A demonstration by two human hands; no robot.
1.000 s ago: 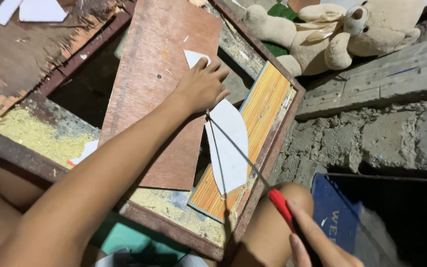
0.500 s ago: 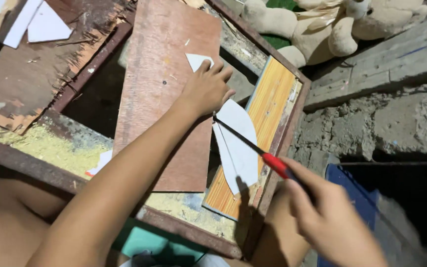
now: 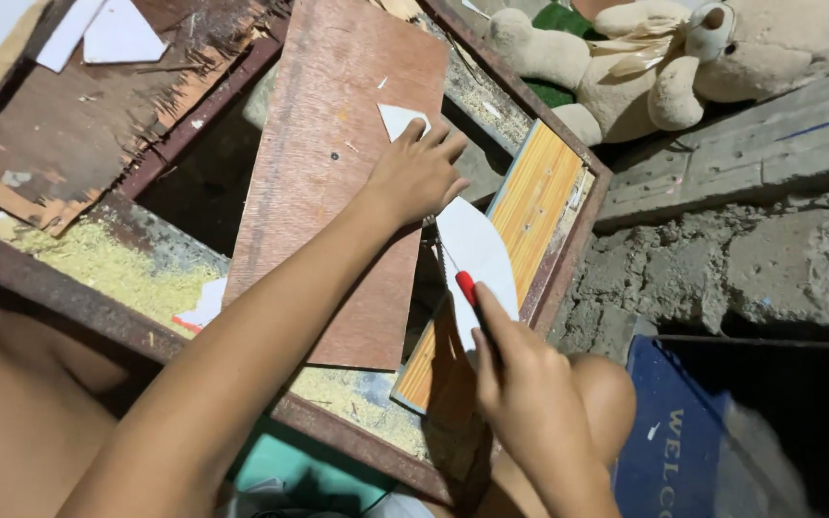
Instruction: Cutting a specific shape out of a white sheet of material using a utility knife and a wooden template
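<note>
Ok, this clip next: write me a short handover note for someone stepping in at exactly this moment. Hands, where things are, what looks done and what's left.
Left hand: flat, pressing down where the white curved sheet meets the reddish-brown board.
Right hand: gripping a thin red-handled blade, its metal part lying along the sheet's left edge.
Layout: the sheet lies on the orange wood-grain panel inside the rusty metal frame. One white triangular piece sits just above the left hand's fingertips; more white offcuts lie top left.
Done: some pieces already cut off.
Left: how far the current cut has gone cannot be told; the hand hides it.
</note>
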